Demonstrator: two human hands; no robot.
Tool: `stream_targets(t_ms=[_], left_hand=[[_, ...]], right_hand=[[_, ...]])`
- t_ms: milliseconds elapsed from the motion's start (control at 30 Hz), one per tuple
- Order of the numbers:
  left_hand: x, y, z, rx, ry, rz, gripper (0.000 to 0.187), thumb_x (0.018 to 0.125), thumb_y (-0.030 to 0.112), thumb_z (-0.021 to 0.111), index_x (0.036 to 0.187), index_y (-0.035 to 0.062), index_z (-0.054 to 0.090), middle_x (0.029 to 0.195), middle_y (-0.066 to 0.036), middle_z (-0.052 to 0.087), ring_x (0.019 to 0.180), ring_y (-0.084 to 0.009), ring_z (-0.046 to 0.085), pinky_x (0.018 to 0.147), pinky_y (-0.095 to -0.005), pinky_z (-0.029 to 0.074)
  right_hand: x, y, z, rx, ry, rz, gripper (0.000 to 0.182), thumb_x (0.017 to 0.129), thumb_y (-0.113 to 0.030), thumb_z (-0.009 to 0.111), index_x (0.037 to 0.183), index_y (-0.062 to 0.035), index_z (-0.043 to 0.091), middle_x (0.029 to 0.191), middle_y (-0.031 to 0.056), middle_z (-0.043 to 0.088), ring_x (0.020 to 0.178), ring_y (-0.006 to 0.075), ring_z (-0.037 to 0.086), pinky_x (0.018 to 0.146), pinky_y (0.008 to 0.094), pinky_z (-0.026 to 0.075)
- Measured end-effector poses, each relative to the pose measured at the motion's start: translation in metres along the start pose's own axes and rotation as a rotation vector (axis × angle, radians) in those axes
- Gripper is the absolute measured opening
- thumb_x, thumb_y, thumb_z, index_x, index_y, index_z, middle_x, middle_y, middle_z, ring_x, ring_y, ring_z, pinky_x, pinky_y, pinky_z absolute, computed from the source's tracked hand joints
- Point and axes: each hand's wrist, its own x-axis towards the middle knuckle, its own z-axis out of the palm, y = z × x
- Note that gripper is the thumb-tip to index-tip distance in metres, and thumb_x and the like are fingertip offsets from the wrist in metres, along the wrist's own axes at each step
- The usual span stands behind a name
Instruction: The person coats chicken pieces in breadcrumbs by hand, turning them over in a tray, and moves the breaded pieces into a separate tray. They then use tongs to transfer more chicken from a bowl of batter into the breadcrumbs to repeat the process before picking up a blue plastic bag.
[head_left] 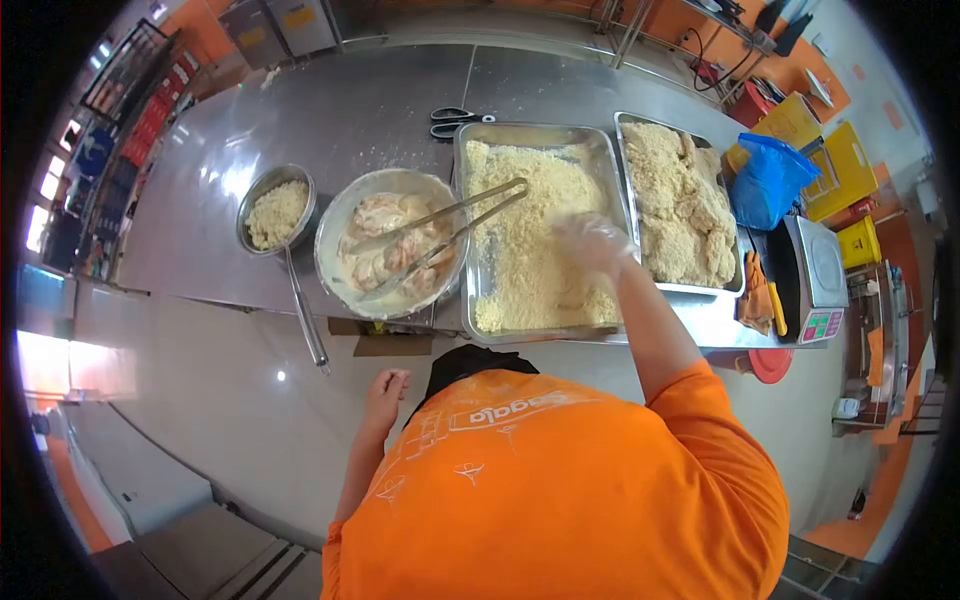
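My right hand [597, 242], in a clear plastic glove, is over the right side of a metal tray [472, 270] of pale yellow crumbs [530, 260]; its fingers are smeared by motion. Below the table's front edge, my left hand [389, 384] hangs with its fingers curled, away from the containers. Metal tongs [470, 209] lie across the rim of a bowl [330, 225] of raw meat in pale batter [385, 270], their joined end over the crumb tray. Crumb-coated pieces [680, 210] fill a second tray [742, 275] at the right.
A strainer [312, 205] of crumbs stands at the left, its handle past the table edge. Black scissors [460, 121] lie behind the crumb tray. To the right are a blue bag [770, 180], a scale [815, 262] and orange gloves [755, 300].
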Motion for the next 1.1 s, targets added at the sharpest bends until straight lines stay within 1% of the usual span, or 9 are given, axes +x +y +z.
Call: stream_targets(t_ms=[133,233,367,500,733,800,867,1033,1100], left_hand=[[0.004,-0.069,-0.005,0.060,0.116,-0.163,0.026,0.083,0.026,0.049,0.088,0.0016,0.056,0.077,-0.006,0.055,0.069,-0.0137,0.051,0.060,-0.0261,0.041],[0.003,-0.131,-0.017,0.109,0.178,-0.247,0.029,0.082,0.029,0.048,0.088,0.0008,0.056,0.078,-0.008,0.057,0.071,-0.0157,0.053,0.061,-0.0288,0.043],[-0.024,-0.146,-0.039,0.306,0.245,-0.366,0.032,0.081,0.030,0.049,0.086,-0.0008,0.056,0.073,-0.009,0.058,0.068,-0.0172,0.055,0.061,-0.0305,0.044],[-0.042,-0.191,-0.066,0.477,0.330,-0.446,0.033,0.080,0.031,0.051,0.085,-0.0016,0.056,0.066,-0.010,0.057,0.063,-0.0175,0.054,0.058,-0.0312,0.044],[-0.051,-0.207,-0.056,0.224,0.363,-0.533,0.032,0.080,0.031,0.051,0.087,-0.0005,0.056,0.069,-0.010,0.058,0.062,-0.0182,0.054,0.059,-0.0318,0.043],[-0.044,-0.191,-0.049,0.264,0.317,-0.545,0.033,0.080,0.031,0.050,0.089,-0.0007,0.056,0.072,-0.012,0.058,0.066,-0.0220,0.056,0.063,-0.0334,0.043],[-0.028,-0.191,-0.048,0.505,0.204,-0.431,0.034,0.081,0.031,0.049,0.090,-0.0009,0.055,0.076,-0.015,0.059,0.073,-0.0269,0.056,0.068,-0.0352,0.043],[-0.003,-0.171,-0.045,0.387,0.203,-0.349,0.037,0.082,0.033,0.047,0.092,-0.0014,0.054,0.088,-0.021,0.057,0.088,-0.0344,0.053,0.076,-0.0379,0.041],[0.010,-0.182,-0.045,0.372,0.234,-0.342,0.037,0.082,0.033,0.047,0.093,-0.0015,0.054,0.091,-0.021,0.057,0.089,-0.0340,0.053,0.076,-0.0379,0.041]], right_hand=[[0.017,-0.028,0.025,-0.508,0.315,-0.484,0.040,0.084,-0.035,0.034,0.102,-0.0033,0.050,0.095,0.0168,0.056,0.086,0.0262,0.057,0.072,0.0332,0.048],[-0.020,-0.078,-0.035,-0.187,0.113,-0.359,0.040,0.083,-0.038,0.035,0.093,-0.0055,0.056,0.095,0.0163,0.056,0.088,0.0267,0.056,0.072,0.0345,0.048],[-0.012,-0.097,0.002,-0.482,0.076,-0.439,0.037,0.082,-0.038,0.037,0.097,-0.0086,0.055,0.099,0.0129,0.055,0.089,0.0241,0.056,0.072,0.0348,0.046],[-0.030,-0.080,0.008,-0.553,0.213,-0.548,0.035,0.081,-0.037,0.041,0.098,-0.0089,0.052,0.097,0.0086,0.055,0.090,0.0206,0.053,0.076,0.0343,0.043],[-0.045,0.006,0.018,-0.756,0.545,-0.386,0.026,0.082,-0.026,0.043,0.103,-0.0140,0.050,0.117,0.0071,0.045,0.104,0.0220,0.042,0.085,0.0327,0.037],[-0.049,-0.035,0.005,-0.679,0.231,-0.253,0.034,0.084,-0.031,0.037,0.113,-0.0153,0.044,0.126,0.0056,0.038,0.112,0.0229,0.035,0.090,0.0337,0.033],[-0.054,-0.045,0.034,-0.515,0.544,-0.286,0.048,0.086,-0.041,0.025,0.126,-0.0165,0.030,0.134,0.0045,0.027,0.123,0.0242,0.024,0.097,0.0407,0.024],[-0.019,-0.026,0.055,-1.806,0.660,-0.181,0.046,0.085,-0.036,0.030,0.126,-0.0136,0.028,0.134,0.0075,0.024,0.124,0.0257,0.022,0.099,0.0469,0.021],[-0.022,-0.021,0.046,-1.736,0.523,-0.165,0.048,0.085,-0.039,0.026,0.125,-0.0127,0.028,0.134,0.0071,0.025,0.124,0.0244,0.022,0.099,0.0469,0.019]])
